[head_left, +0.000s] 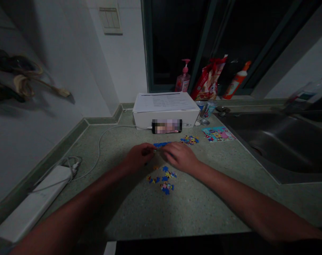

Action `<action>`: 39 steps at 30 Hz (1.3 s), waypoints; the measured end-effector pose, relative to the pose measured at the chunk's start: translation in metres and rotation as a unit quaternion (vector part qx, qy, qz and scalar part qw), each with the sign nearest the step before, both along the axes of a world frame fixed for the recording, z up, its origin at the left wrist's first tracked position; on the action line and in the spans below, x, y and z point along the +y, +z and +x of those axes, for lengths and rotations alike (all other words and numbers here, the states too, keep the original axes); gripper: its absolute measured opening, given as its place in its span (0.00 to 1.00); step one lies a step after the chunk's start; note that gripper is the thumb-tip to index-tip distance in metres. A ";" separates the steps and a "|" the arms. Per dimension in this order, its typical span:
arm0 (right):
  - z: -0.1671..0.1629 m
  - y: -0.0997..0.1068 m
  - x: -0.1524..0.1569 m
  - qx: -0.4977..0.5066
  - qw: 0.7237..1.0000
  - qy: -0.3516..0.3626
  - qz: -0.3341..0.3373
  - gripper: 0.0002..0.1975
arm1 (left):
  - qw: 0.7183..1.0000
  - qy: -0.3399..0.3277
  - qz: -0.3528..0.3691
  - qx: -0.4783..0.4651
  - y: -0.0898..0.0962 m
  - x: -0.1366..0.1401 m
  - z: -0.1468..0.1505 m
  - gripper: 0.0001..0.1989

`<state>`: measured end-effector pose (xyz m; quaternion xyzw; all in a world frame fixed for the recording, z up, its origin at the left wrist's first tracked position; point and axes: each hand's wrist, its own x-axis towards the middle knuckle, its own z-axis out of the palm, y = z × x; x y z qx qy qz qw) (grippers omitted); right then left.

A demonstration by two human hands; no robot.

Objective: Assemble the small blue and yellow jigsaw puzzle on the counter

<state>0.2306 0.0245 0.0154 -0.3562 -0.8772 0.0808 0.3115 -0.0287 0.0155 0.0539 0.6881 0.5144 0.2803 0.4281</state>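
Observation:
My left hand (139,156) is closed in a pinch, its fingertips at the left end of a blue strip of joined jigsaw pieces (161,144). What sits in that pinch is too small and dim to make out. Facing it, my right hand (180,156) curls its fingers down over the strip's right part, with a bit of blue puzzle piece (173,154) showing between them. Nearer to me lie several loose puzzle pieces (165,179), mostly blue and yellow. A denser pile of puzzle pieces (190,140) rests just beyond my right hand.
A phone (167,126) on a cable leans against a white box (166,106) topped with papers. A colourful picture card (218,134) lies near the sink (256,152). Cans (208,109) stand beside the box. At left lies a power strip (35,202) with cords.

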 end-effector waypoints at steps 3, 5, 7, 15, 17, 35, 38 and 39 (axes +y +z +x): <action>-0.009 -0.001 -0.008 -0.036 0.998 0.052 0.021 0.14 | 0.999 -0.023 -0.021 -0.019 0.000 -0.002 0.002 0.11; -0.012 -0.003 -0.009 -0.045 0.996 0.065 0.028 0.14 | 0.998 -0.037 -0.025 -0.041 0.000 -0.003 0.003 0.11; -0.013 -0.004 -0.009 -0.045 0.996 0.066 0.027 0.13 | 0.997 -0.042 -0.029 -0.064 -0.001 -0.003 0.004 0.11; -0.013 -0.007 -0.006 -0.048 0.997 0.061 0.006 0.08 | 0.994 -0.046 -0.044 -0.088 -0.010 -0.001 0.003 0.12; -0.013 -0.007 -0.007 -0.041 0.997 0.065 0.001 0.06 | 0.994 -0.032 -0.046 -0.098 -0.014 0.000 0.003 0.13; -0.016 -0.010 -0.008 -0.032 0.996 0.079 0.011 0.09 | 0.992 -0.009 -0.051 -0.117 -0.011 0.001 0.004 0.14; -0.017 -0.010 -0.007 -0.034 0.996 0.080 0.008 0.08 | 0.993 -0.003 -0.053 -0.102 -0.011 0.002 0.004 0.15; -0.017 -0.011 -0.007 -0.036 0.996 0.081 0.009 0.08 | 0.994 -0.004 -0.054 -0.094 -0.010 0.001 0.004 0.15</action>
